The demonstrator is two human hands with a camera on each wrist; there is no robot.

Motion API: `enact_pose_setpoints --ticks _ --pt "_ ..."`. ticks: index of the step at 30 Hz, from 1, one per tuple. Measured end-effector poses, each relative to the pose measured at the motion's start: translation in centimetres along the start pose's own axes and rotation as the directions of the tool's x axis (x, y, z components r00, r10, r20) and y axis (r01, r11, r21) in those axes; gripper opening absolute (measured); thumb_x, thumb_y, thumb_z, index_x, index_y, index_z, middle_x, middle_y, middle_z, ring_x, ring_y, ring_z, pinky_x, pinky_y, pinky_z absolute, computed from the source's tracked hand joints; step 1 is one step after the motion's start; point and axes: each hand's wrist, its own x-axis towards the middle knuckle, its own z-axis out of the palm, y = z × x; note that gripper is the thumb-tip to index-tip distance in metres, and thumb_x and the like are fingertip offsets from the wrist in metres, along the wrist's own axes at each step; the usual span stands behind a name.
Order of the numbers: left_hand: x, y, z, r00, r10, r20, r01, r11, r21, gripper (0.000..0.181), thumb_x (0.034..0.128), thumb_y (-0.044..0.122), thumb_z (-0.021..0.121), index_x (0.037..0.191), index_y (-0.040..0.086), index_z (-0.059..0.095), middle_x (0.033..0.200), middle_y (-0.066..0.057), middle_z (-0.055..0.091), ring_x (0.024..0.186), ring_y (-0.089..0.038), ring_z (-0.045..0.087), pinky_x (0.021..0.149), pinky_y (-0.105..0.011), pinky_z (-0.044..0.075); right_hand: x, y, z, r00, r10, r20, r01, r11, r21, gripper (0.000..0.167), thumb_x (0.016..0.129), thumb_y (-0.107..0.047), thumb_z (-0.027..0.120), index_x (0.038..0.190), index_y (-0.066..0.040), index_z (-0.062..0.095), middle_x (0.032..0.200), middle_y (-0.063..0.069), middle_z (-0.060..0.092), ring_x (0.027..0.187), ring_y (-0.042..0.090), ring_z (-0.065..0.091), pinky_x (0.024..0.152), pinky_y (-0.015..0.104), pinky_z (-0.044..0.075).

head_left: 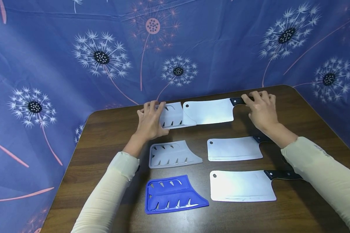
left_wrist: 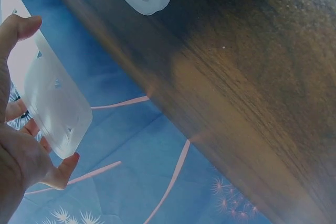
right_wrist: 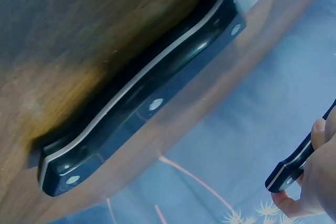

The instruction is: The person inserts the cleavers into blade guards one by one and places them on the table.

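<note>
My left hand (head_left: pixel 150 121) grips a whitish plastic blade guard (head_left: pixel 172 116) by its closed left end, thumb at the lower edge and fingers at the upper. With my right hand (head_left: pixel 262 110) I hold a cleaver (head_left: pixel 208 111) by its black handle, blade pointing left. The blade's front end overlaps the guard's curved mouth; how far it sits inside is hard to tell. In the left wrist view the guard (left_wrist: pixel 55 95) is tilted in the hand. The right wrist view shows the held handle's end (right_wrist: pixel 286 174), with fingers around it.
Nearer on the wooden table (head_left: pixel 105 139) lie a grey-white guard (head_left: pixel 175 155) and a blue guard (head_left: pixel 175 195). To their right lie two more cleavers, a middle one (head_left: pixel 234 149) and a front one (head_left: pixel 242 186), blades leftward. A blue dandelion-print cloth (head_left: pixel 215 48) hangs behind.
</note>
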Motion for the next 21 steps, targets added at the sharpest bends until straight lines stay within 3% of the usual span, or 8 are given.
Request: enact_pose_setpoints --ticks 21 --pt "-0.33 0.08 -0.32 0.999 0.014 -0.031 -0.014 1.000 -0.012 0.103 0.0510 0.041 0.086 0.140 0.013 0.043 0.134 -0.018 0.040 0.122 -0.040 0.035 0.078 -0.059 0.032 0.33 -0.39 0.27 0.997 -0.039 -0.066 0.040 0.999 0.008 0.067 0.062 0.017 0.076 0.123 -0.007 0.061 0.112 0.025 0.055 0.106 0.048 0.047 0.086 0.066 0.034"
